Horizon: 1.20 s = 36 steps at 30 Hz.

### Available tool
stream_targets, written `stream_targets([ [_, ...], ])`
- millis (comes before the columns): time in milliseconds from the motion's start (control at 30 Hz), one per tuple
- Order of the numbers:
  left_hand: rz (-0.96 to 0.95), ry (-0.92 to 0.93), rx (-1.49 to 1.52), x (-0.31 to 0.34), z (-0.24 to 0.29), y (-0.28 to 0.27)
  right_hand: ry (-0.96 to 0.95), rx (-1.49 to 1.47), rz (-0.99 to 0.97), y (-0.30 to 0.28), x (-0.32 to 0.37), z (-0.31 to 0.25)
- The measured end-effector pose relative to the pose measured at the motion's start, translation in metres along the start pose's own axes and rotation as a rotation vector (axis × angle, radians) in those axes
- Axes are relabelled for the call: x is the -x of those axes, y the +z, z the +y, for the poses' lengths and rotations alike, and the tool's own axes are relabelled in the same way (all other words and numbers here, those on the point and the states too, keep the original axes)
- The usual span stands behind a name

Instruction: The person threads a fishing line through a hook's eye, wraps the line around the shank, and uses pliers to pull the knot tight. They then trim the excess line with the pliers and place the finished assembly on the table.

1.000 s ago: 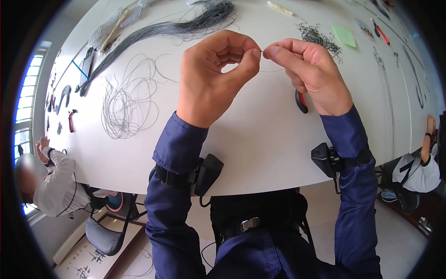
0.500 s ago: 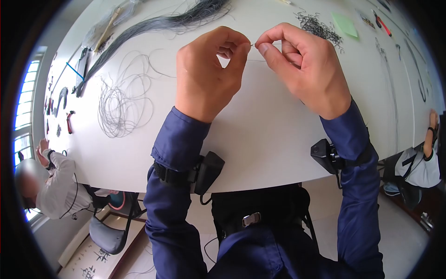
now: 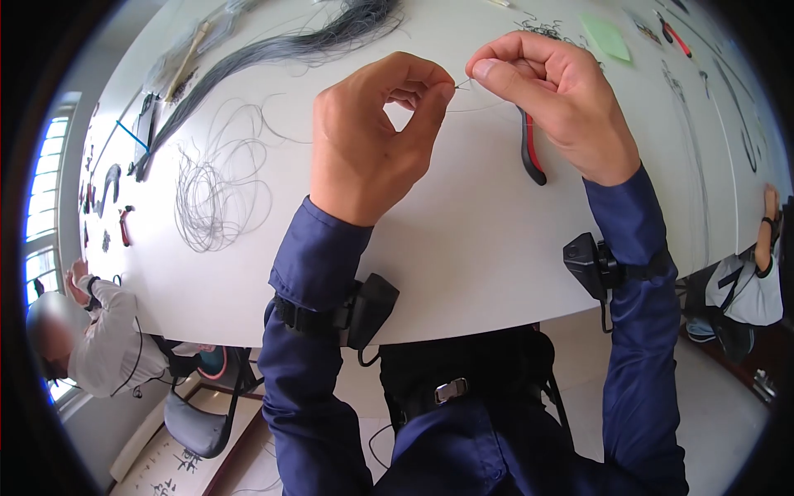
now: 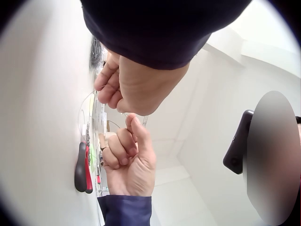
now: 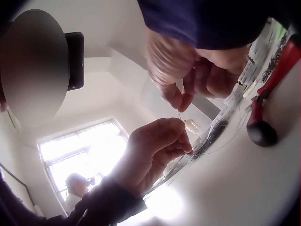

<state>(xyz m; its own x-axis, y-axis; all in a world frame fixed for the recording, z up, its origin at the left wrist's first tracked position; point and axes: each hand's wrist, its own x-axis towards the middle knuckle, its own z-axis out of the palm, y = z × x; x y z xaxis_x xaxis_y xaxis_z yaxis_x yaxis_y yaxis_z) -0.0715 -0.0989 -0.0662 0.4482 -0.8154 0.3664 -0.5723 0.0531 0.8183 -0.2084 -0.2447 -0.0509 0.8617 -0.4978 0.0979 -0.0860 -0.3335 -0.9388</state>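
Observation:
In the head view my left hand (image 3: 372, 140) pinches a tiny, thin, hook-like piece (image 3: 461, 86) between thumb and forefinger. Its tip sticks out toward my right hand (image 3: 558, 103), whose thumb and forefinger pinch a fine line just across a small gap. I cannot tell the tiny piece's exact kind; the fingertips cover most of it. A loose strand of the line (image 3: 475, 110) arcs below the fingertips. Red-and-black pliers (image 3: 531, 153) lie on the table beneath my right hand, partly hidden by it. Both wrist views show the two hands' fingertips close together, above the table.
Loose coils of grey line (image 3: 184, 202) lie left of my hands, with a thick grey bundle of strands (image 3: 273, 62) behind. Toward the back right are a pile of small dark hooks (image 3: 546, 30), green paper (image 3: 606, 38) and other pliers (image 3: 680, 43). People sit at both sides.
My right hand first comes in over the pliers, then draws back up and right, uncovering them. The fingertips, nearly touching a second ago, now stand slightly apart. My left hand shifts slightly left.

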Motion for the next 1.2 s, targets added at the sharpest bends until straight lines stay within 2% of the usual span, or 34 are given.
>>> stream_targets([
  [100, 0.009, -0.039, 0.112, 0.000, -0.002, 0.000, 0.008, 0.045, 0.049, 0.001, -0.001, 0.007],
  [167, -0.001, -0.056, 0.122, -0.001, 0.000, 0.000, -0.068, 0.022, 0.096, 0.004, -0.003, 0.017],
  [267, -0.009, -0.081, 0.147, -0.001, 0.001, -0.001, 0.029, -0.031, 0.095, 0.008, -0.001, 0.009],
  [433, -0.006, -0.065, 0.139, -0.001, 0.002, -0.002, -0.065, -0.090, 0.119, 0.010, -0.001, 0.008],
  [600, 0.027, -0.032, 0.155, -0.002, -0.002, -0.001, -0.056, 0.000, 0.067, 0.005, 0.001, 0.004],
  [900, 0.031, -0.052, 0.174, -0.001, 0.001, -0.002, -0.059, -0.011, 0.074, 0.005, 0.002, 0.002],
  [1100, -0.021, -0.044, 0.120, 0.000, 0.000, -0.001, -0.079, -0.042, 0.061, 0.010, 0.000, 0.005],
  [1200, -0.048, -0.035, 0.110, 0.000, 0.002, -0.001, -0.029, -0.072, 0.038, 0.006, -0.001, 0.006],
])
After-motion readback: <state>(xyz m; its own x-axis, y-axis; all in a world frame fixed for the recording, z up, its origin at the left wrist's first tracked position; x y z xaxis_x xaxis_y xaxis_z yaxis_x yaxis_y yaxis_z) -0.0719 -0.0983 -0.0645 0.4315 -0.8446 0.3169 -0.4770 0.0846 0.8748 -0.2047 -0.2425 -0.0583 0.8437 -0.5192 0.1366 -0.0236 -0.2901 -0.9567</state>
